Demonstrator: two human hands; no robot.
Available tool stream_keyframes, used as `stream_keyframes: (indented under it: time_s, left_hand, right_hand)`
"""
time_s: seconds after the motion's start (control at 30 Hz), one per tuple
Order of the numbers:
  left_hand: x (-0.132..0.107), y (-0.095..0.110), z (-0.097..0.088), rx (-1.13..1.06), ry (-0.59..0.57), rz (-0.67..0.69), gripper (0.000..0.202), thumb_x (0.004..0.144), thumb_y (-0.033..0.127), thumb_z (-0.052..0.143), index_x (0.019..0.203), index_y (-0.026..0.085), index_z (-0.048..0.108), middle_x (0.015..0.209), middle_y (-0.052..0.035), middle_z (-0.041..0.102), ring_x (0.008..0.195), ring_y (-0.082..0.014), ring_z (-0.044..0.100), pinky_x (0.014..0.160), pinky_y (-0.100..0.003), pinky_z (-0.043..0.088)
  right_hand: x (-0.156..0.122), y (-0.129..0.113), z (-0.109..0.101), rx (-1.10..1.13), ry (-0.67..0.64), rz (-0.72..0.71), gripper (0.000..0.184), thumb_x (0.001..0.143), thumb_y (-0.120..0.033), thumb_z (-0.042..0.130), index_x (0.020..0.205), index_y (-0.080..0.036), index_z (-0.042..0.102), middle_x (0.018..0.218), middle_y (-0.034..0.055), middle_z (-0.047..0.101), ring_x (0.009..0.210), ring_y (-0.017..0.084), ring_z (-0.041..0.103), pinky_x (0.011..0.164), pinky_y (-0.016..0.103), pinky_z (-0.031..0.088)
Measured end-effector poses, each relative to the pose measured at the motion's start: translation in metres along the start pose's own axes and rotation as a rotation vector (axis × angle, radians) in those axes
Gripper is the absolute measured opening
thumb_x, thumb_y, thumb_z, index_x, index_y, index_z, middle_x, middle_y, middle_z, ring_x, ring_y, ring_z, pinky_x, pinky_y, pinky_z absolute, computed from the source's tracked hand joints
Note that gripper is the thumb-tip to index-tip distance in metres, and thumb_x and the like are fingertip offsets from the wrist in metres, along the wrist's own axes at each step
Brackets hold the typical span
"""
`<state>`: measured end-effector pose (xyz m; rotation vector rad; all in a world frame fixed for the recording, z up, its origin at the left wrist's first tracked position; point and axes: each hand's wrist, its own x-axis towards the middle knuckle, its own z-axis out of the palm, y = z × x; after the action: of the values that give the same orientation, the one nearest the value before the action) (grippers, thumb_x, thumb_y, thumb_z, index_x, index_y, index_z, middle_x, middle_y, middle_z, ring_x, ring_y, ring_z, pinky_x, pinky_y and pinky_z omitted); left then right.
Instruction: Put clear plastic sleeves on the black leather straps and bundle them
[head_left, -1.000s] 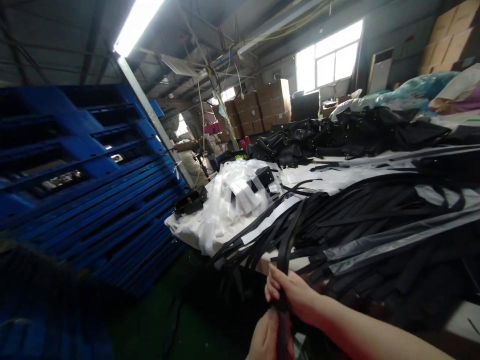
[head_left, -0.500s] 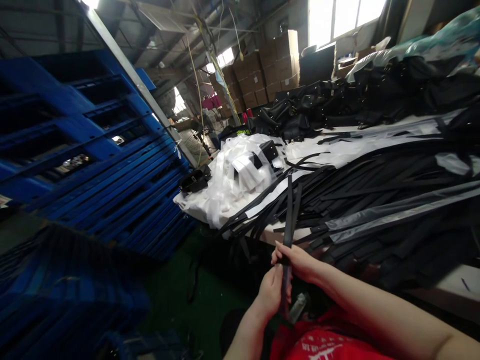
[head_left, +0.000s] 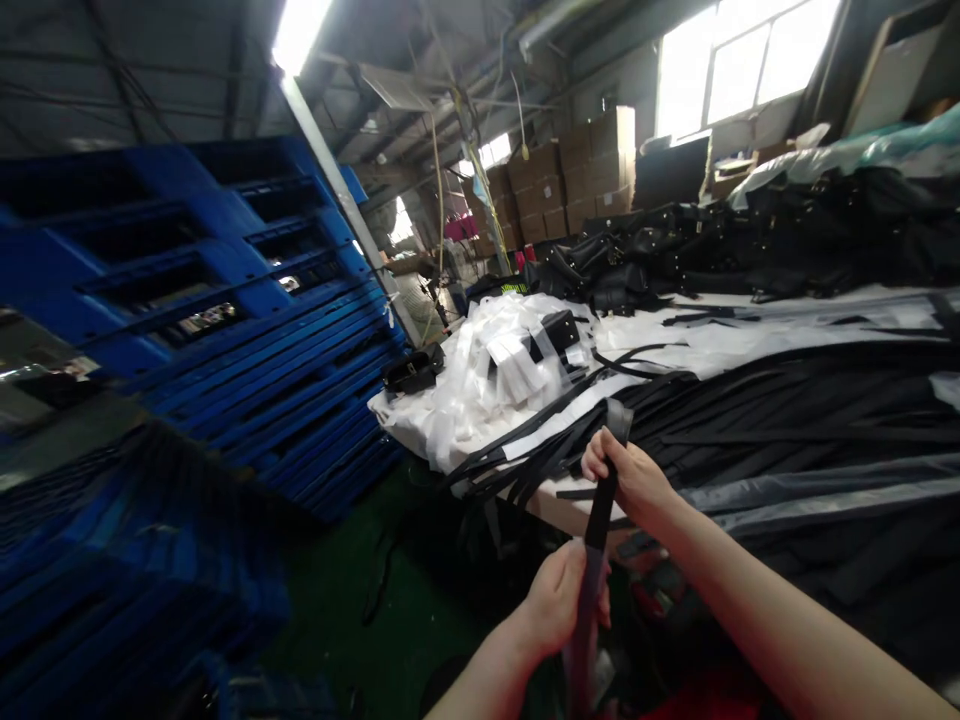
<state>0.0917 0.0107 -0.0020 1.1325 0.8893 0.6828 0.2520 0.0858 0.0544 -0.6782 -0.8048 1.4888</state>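
A black strap (head_left: pixel 600 515) runs between my two hands, its lower part hanging toward my body. My left hand (head_left: pixel 556 598) is closed around it low down, thumb along its edge. Higher up, my right hand (head_left: pixel 628 478) pinches the strap near its upper end, which bends over above the fingers. Just beyond my right hand, a thick pile of long black straps (head_left: pixel 795 400) lies on the table (head_left: pixel 559 508). Clear plastic sleeves (head_left: pixel 825 485) lie across that pile.
Crumpled white wrapping (head_left: pixel 487 370) heaps at the table's left end, beside a small black bag (head_left: pixel 412 368). Black bags (head_left: pixel 795 230) are piled along the back. Stacked blue pallets (head_left: pixel 262 330) rise on the left over the green floor (head_left: pixel 352 600). Cardboard boxes (head_left: pixel 562 180) stand behind.
My right hand has slid up and away along the strap, so the hands are farther apart. The strap's upper end now bends over near my right fingers. The camera view has shifted.
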Motion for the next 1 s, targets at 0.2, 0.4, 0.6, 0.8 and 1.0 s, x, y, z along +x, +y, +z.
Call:
stream_keyframes:
  time_s: [0.2,0.4,0.6,0.8,1.0]
  left_hand:
    - [0.031,0.132,0.018,0.017,0.04,0.387,0.07,0.084,0.081,0.038,0.073,0.014,0.053,0.051,-0.0018,0.053,0.041,-0.0105,0.049,0.043,-0.023,0.039]
    - [0.047,0.166,0.027,-0.024,-0.054,0.426,0.073,0.072,0.088,0.047,0.081,0.015,0.051,0.049,0.0023,0.05,0.036,-0.01,0.046,0.036,-0.022,0.036]
    - [0.045,0.214,0.028,0.005,0.055,0.621,0.069,0.077,0.084,0.044,0.082,0.016,0.05,0.048,0.0037,0.051,0.035,-0.0086,0.045,0.036,-0.02,0.035]
    - [0.052,0.206,0.036,0.037,0.013,0.537,0.072,0.07,0.089,0.045,0.076,0.017,0.05,0.045,0.0051,0.047,0.031,-0.0081,0.041,0.031,-0.02,0.031]
    - [0.049,0.222,0.044,0.033,0.024,0.649,0.068,0.075,0.084,0.046,0.079,0.017,0.051,0.045,0.0054,0.047,0.032,-0.0075,0.04,0.033,-0.019,0.029]
  right_hand:
    - [0.008,-0.081,0.069,-0.414,-0.263,0.044,0.057,0.08,-0.075,0.056,0.077,-0.018,0.058,0.055,0.001,0.057,0.044,0.014,0.051,0.042,0.027,0.039]
    - [0.054,-0.176,0.101,-0.109,-0.1,-0.226,0.049,0.063,-0.053,0.085,0.069,-0.019,0.049,0.052,-0.0053,0.048,0.052,0.01,0.051,0.054,0.022,0.048]
    - [0.041,-0.177,0.121,-0.461,-0.23,-0.091,0.054,0.062,-0.062,0.081,0.068,-0.017,0.051,0.065,0.0027,0.064,0.048,0.011,0.054,0.042,0.024,0.043]
    - [0.063,-0.231,0.121,-0.4,0.056,-0.681,0.067,0.062,-0.051,0.084,0.115,-0.02,0.055,0.066,-0.0032,0.067,0.047,0.011,0.057,0.048,0.022,0.049]
    - [0.066,-0.219,0.116,-0.443,-0.023,-0.64,0.053,0.069,-0.067,0.072,0.078,-0.017,0.057,0.062,0.0012,0.064,0.05,0.012,0.061,0.05,0.024,0.051]
